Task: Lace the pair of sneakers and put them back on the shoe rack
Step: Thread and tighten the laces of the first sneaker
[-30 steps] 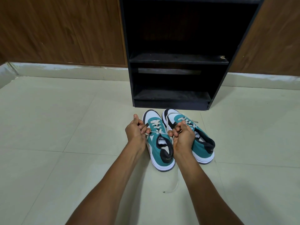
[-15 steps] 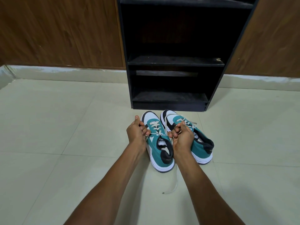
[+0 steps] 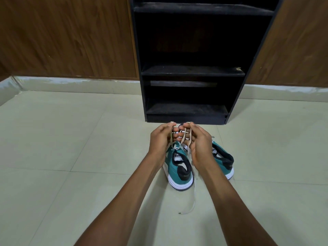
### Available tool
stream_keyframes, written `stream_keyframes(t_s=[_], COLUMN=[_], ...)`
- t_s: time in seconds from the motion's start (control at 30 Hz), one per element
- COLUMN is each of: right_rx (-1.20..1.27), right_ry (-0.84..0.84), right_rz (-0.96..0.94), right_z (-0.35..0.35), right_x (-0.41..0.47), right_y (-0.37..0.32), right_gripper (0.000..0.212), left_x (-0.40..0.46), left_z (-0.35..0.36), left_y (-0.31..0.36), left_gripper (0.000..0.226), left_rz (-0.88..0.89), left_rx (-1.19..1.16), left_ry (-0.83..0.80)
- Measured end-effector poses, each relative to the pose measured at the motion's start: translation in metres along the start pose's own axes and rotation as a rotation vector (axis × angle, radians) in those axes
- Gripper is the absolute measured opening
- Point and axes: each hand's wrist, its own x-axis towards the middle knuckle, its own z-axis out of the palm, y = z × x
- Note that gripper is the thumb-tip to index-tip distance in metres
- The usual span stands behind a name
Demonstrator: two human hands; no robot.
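Note:
Two teal and white sneakers stand side by side on the tiled floor, heels toward me. The left sneaker [image 3: 179, 167] has its cream lace [image 3: 184, 139] drawn up from its top eyelets. My left hand [image 3: 162, 139] and my right hand [image 3: 199, 141] are raised above its front, fingertips close together, each pinching a strand of that lace, and the strands cross between them. One loose lace end [image 3: 190, 206] trails on the floor behind the heel. The right sneaker [image 3: 222, 160] is partly hidden by my right hand. The black shoe rack [image 3: 191, 71] stands just beyond the shoes.
The rack's bottom shelf [image 3: 186, 109] and middle shelf [image 3: 193, 71] hold nothing. Brown wooden panels [image 3: 67, 38] flank the rack along the wall, above a pale skirting [image 3: 79, 84]. Light floor tiles [image 3: 71, 139] spread out on both sides of the shoes.
Both hands have come up and toward each other from the sides of the left sneaker, lifting the lace strands and crossing them. The view has moved closer to the rack.

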Motion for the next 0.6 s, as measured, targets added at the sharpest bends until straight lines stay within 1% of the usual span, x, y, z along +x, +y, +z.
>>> stream_keyframes(t_s=[0.07,0.17,0.23,0.3,0.43,0.53,0.6], right_rx=[-0.078,-0.231,-0.333,-0.396,-0.414,-0.382,-0.36], right_ry=[-0.003,-0.008,-0.016,-0.026,-0.011,0.011,0.007], right_rz=[0.008,0.018,0.041,0.054,0.038,0.03,0.041], right_z=[0.002,-0.004,-0.007,-0.009,-0.007,-0.004,-0.004], right_x=[0.002,0.007,0.01,0.012,0.011,0.011,0.011], right_y=[-0.005,-0.008,-0.006,-0.002,0.006,0.007,0.006], right_gripper=[0.021,0.025,0.027,0.023,0.014,0.014,0.013], left_x=[-0.001,-0.002,-0.004,-0.004,-0.003,-0.003,-0.002], left_z=[-0.001,-0.008,-0.013,-0.016,-0.018,-0.018,-0.019], left_y=[-0.003,-0.006,-0.004,-0.003,-0.003,-0.004,-0.002], left_gripper=[0.017,0.015,0.011,0.011,0.03,0.035,0.042], left_rz=[0.05,0.139,0.167,0.167,0.119,0.15,0.156], left_rx=[0.087,0.255,0.301,0.312,0.236,0.244,0.256], left_ry=[-0.019,0.016,0.042,0.051,0.032,0.002,0.001])
